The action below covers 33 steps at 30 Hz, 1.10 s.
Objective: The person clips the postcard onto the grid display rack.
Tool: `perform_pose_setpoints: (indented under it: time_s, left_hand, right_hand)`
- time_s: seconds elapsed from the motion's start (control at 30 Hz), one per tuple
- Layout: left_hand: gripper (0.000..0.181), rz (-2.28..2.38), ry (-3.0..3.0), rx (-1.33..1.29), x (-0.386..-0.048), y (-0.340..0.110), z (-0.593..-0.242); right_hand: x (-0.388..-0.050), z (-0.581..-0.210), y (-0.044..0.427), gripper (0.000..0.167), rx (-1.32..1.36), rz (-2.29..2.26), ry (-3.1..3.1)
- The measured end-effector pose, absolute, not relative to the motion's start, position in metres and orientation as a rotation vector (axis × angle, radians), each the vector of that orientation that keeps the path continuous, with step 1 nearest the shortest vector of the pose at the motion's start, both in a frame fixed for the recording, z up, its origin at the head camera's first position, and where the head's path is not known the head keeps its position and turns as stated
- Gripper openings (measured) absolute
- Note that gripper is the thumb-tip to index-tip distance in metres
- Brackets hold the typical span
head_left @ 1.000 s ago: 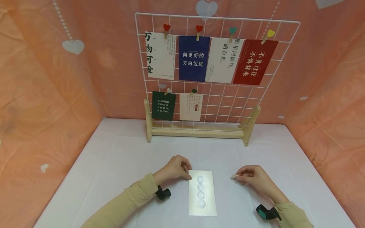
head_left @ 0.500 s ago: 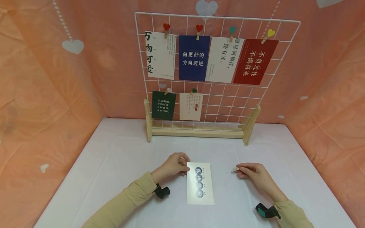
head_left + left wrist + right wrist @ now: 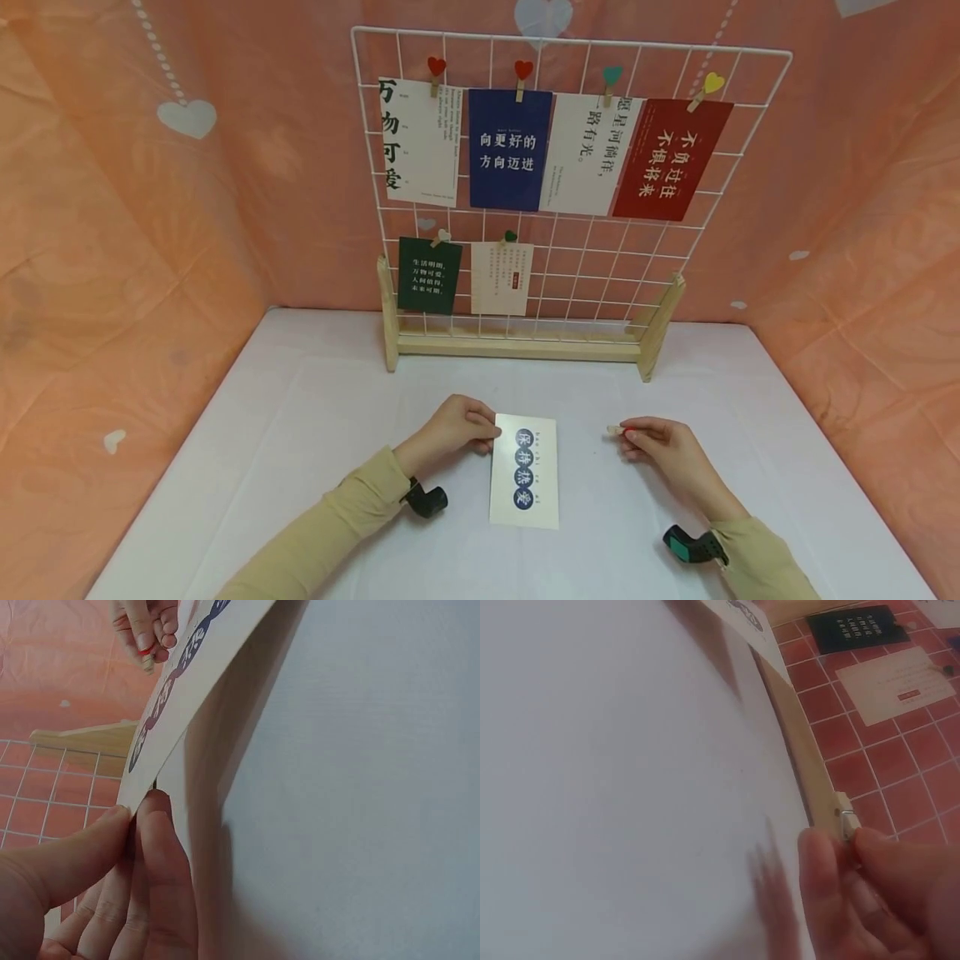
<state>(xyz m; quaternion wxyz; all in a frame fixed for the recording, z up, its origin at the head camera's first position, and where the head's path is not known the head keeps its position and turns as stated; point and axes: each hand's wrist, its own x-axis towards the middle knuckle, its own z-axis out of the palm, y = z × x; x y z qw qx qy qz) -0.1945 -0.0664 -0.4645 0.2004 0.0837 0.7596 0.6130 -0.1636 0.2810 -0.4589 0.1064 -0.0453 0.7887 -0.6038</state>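
Note:
A white card (image 3: 543, 504) printed with a column of blue circles is pinched at its upper left edge by my left hand (image 3: 450, 425). In the left wrist view the thumb and index finger meet on the card (image 3: 196, 705), which is raised off the tabletop and casts a shadow. My right hand (image 3: 667, 450) pinches a small wooden clothespin (image 3: 615, 430) with a bit of red at the fingers, to the right of the card and apart from it. The right wrist view shows the clothespin's metal spring (image 3: 847, 813) beyond the fingertips.
A white wire grid (image 3: 585, 275) in a wooden stand (image 3: 517, 346) rises at the back of the white table (image 3: 322, 400). Several cards hang there on heart clips, among them a blue card (image 3: 510, 187), a red card (image 3: 671, 158) and a green card (image 3: 427, 300).
My left hand has carried the card toward the grid and changed its tilt, so the glare is gone and its print shows. The right hand with the clothespin has moved slightly the same way.

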Motion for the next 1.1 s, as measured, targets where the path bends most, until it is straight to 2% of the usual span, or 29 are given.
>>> perform_pose_setpoints:
  time_s: [0.2,0.47,0.73,0.97,1.1]
  left_hand:
    - [0.018,1.734,2.116,0.23,-0.195,-0.066,-0.464]
    - [0.019,1.789,2.093,0.237,-0.195,-0.066,-0.458]
    - [0.022,1.831,2.1,0.265,-0.199,-0.065,-0.455]
    - [0.019,1.855,2.106,0.24,-0.207,-0.064,-0.445]
    - [0.02,1.872,2.136,0.224,-0.211,-0.062,-0.439]
  right_hand:
    - [-0.168,-0.459,0.28,0.034,-0.089,-1.842,2.245]
    - [-0.172,-0.454,0.275,0.033,-0.067,-1.868,2.246]
    - [-0.179,-0.442,0.274,0.036,-0.262,-1.851,2.313]
    - [-0.189,-0.427,0.271,0.028,-0.318,-1.855,2.385]
    - [-0.197,-0.419,0.271,0.03,-0.367,-1.86,2.419]
